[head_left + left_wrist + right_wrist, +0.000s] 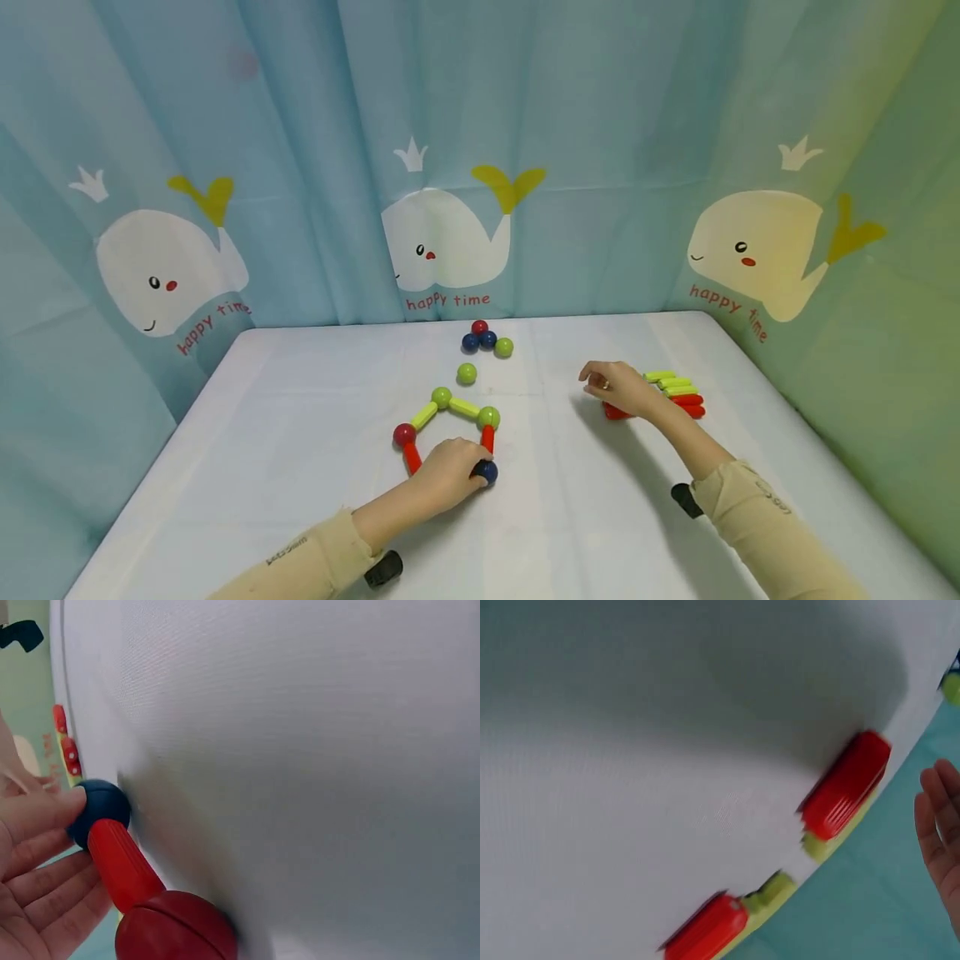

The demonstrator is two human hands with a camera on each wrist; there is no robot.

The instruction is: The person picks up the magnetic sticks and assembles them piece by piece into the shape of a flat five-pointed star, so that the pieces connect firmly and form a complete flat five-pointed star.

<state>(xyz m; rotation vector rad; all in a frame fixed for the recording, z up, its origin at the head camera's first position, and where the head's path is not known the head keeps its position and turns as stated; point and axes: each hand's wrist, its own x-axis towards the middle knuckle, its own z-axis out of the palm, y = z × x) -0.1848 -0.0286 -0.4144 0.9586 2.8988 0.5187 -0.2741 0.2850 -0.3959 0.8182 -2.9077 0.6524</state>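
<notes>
My left hand (448, 475) pinches a dark blue ball (487, 473) at the near right corner of a ring of balls and rods. In the left wrist view, a red rod (124, 862) links the blue ball to a red ball (176, 930). Yellow-green rods (464, 407), green balls (442, 397) and another red ball (404, 435) form the ring's far and left sides. The hand hides its near side in the head view. My right hand (621, 388) hovers by the loose red rods (688, 405), fingers bent loosely, holding nothing.
Loose yellow-green rods (671, 382) lie with the red ones on the right of the white table (300, 500). A green ball (467, 373) sits beyond the ring; farther back are blue balls (470, 342), a red ball (480, 327) and another green one. A whale-print curtain (600, 167) surrounds the table.
</notes>
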